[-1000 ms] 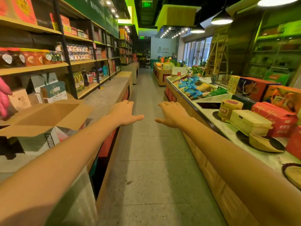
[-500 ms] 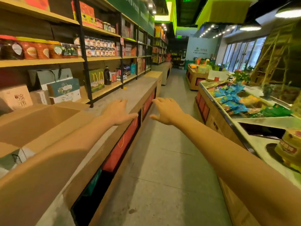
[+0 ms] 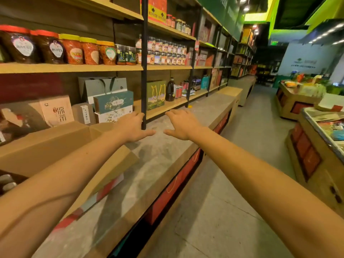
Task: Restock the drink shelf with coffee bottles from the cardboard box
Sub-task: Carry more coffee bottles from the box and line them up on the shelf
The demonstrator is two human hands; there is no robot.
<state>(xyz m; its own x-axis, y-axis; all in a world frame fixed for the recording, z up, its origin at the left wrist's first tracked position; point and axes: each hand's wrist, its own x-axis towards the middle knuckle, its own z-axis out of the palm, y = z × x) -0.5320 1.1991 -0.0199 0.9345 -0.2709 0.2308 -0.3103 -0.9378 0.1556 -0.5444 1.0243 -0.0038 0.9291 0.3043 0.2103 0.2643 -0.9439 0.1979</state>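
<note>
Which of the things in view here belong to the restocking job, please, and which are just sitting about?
For the job:
- cardboard box, flaps open
- pale caps inside it, possibly the bottles
- left hand and right hand, both open and empty

Just sitting about:
- jars
- gift boxes
- green bag
- dark bottle

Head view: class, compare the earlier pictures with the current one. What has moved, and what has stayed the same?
The view swung left from the aisle toward the shelves. The left hand and right hand now reach over the grey counter, no longer the aisle. Nothing was gripped; both stay open and empty.
</note>
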